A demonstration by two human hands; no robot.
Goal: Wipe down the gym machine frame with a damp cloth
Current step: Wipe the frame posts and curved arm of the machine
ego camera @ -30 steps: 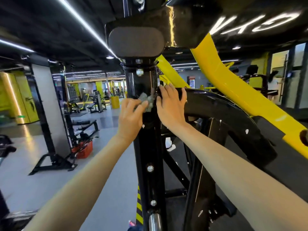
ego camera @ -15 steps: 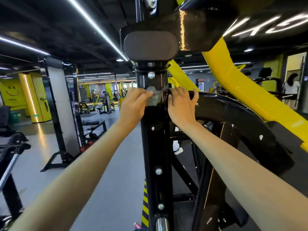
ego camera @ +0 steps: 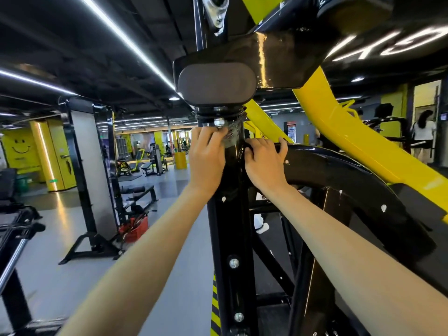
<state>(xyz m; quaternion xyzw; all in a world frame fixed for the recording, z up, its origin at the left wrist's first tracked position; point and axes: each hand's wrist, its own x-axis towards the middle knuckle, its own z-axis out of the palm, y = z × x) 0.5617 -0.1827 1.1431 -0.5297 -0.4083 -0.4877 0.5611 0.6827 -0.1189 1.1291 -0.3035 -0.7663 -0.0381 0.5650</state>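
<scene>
The fingers (ego camera: 210,136) of the left hand (ego camera: 207,158) are bunched together and pinch a small grey cloth (ego camera: 232,138), pressing it against the black upright post (ego camera: 230,214) of the machine frame. The cloth sits at the tips of those fingers, on the face of the post, just under a silver nut (ego camera: 219,122) and the collar above it. Higher up, over both hands, a grey oval pad (ego camera: 215,83) caps the post. On the other side of the post from the left fingers, the right hand (ego camera: 265,163) holds the curved arm (ego camera: 339,170) where it meets the post: its fingers (ego camera: 254,145) are bent and close together, tips against the joint, and the thumb lies apart over the top of the arm. A yellow beam (ego camera: 339,122) slants down beyond the right hand. Well behind the left fingers, a gym floor stretches away with other machines and a red crate (ego camera: 134,229)
</scene>
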